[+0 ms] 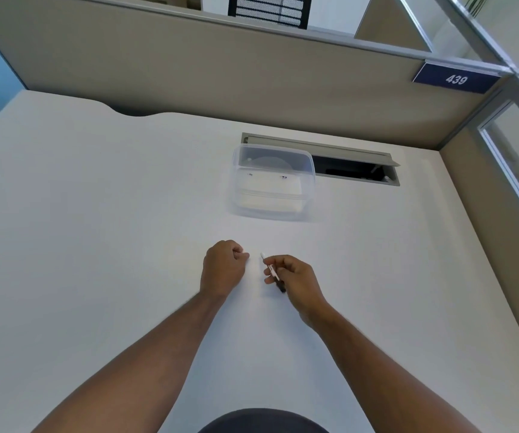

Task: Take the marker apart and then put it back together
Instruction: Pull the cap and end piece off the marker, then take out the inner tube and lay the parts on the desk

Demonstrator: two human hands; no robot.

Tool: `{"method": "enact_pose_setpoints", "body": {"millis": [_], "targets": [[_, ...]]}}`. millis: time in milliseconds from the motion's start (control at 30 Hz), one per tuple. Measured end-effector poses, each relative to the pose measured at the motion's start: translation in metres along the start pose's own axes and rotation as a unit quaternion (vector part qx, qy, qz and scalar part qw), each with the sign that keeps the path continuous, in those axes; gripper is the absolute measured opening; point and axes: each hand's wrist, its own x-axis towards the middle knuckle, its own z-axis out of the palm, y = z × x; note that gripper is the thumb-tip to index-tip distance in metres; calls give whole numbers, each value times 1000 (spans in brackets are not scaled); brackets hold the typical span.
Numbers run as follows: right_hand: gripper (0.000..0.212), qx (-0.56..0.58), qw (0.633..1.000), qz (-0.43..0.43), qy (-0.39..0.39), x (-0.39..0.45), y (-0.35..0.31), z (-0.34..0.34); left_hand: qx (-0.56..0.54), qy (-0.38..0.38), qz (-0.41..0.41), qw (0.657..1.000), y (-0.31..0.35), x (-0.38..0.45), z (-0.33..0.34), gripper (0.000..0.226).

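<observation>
My right hand (299, 282) holds the marker (272, 271) above the white desk (95, 214), pinched around the middle of its slim white barrel. The marker's black end (281, 289) points back toward me and its white end points away to the left. A short gap to the left of that white end is my left hand (224, 267), curled into a fist. A small white piece, which looks like the marker cap (245, 254), shows at its fingertips. The hands do not touch.
A clear plastic container (272, 182) with white contents stands on the desk beyond my hands. Behind it is an open cable hatch (355, 170) set in the desktop. Beige partition walls (220, 73) close the back and right sides.
</observation>
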Motion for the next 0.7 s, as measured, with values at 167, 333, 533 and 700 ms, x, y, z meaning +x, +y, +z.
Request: {"method": "enact_pose_setpoints", "body": {"millis": [167, 333, 533, 700], "targets": [[23, -52, 996, -68, 19, 5, -4, -4, -5, 10, 3, 1000, -5, -1, -2, 15], [15, -143, 975, -130, 111, 12, -8, 4, 4, -2, 31, 1000, -12, -6, -6, 19], [9, -313, 930, -163, 102, 19, -1, 10, 0, -15, 35, 999, -14, -7, -9, 20], [9, -289, 932, -171, 139, 17, -5, 7, -1, -19, 34, 999, -14, -8, -12, 21]]}}
